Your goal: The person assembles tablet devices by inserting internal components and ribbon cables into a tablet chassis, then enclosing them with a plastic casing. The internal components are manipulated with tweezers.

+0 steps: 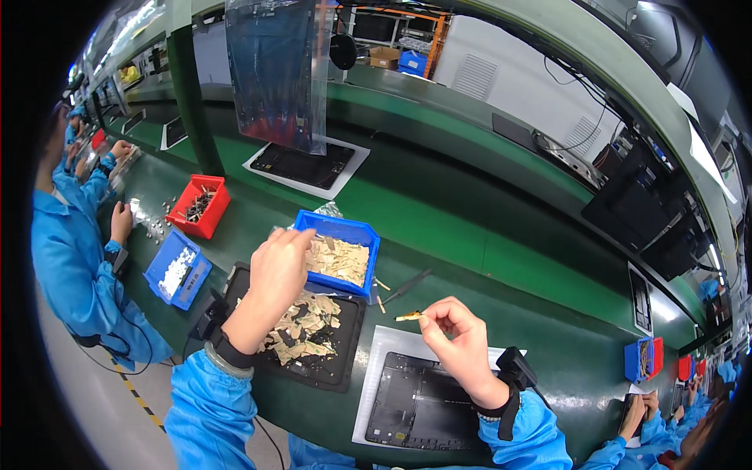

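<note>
Small, flat gold strip (408,316), thin and shiny, pinched at 1 end between thumb and fingertips of right hand (460,338), above black panel (419,410). Long axis near level, free end pointing left toward black tray (337,368). Left hand (278,270) curled over blue bin (341,233), grip hidden, cannot tell.
</note>
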Demonstrator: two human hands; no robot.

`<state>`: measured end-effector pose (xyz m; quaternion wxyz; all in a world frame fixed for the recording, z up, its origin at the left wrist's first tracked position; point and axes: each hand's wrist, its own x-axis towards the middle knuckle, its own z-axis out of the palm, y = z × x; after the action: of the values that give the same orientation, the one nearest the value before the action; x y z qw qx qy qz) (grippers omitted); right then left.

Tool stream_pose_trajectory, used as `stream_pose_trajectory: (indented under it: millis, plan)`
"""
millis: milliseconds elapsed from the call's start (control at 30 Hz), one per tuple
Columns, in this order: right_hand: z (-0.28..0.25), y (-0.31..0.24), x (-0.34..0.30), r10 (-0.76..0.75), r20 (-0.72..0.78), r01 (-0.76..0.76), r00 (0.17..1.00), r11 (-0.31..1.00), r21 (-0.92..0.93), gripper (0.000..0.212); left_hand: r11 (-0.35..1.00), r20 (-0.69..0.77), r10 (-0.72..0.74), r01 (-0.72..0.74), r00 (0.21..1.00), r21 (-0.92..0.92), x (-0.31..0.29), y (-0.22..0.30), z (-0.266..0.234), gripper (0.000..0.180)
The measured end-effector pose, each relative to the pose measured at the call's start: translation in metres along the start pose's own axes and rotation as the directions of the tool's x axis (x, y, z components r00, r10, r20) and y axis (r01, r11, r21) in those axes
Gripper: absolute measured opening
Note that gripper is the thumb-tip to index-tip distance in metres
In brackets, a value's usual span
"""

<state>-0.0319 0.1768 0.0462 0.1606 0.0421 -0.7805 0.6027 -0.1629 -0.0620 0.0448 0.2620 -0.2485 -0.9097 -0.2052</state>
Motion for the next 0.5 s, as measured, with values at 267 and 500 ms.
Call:
stream_pose_trajectory:
  millis: [267,500]
  plan:
    - [0.003,0.006,-0.002,0.042,0.118,-0.038,0.992,0.999,-0.036,0.007,0.893,-0.140,0.165,-0.208,0.976,-0.400,-0.041,0.086,-0.020,0.026]
    - [0.009,-0.012,-0.009,-0.048,0.203,0.056,0.978,0.998,-0.038,0.007,0.841,0.031,0.106,-0.073,0.994,-0.536,-0.060,0.095,-0.025,0.018]
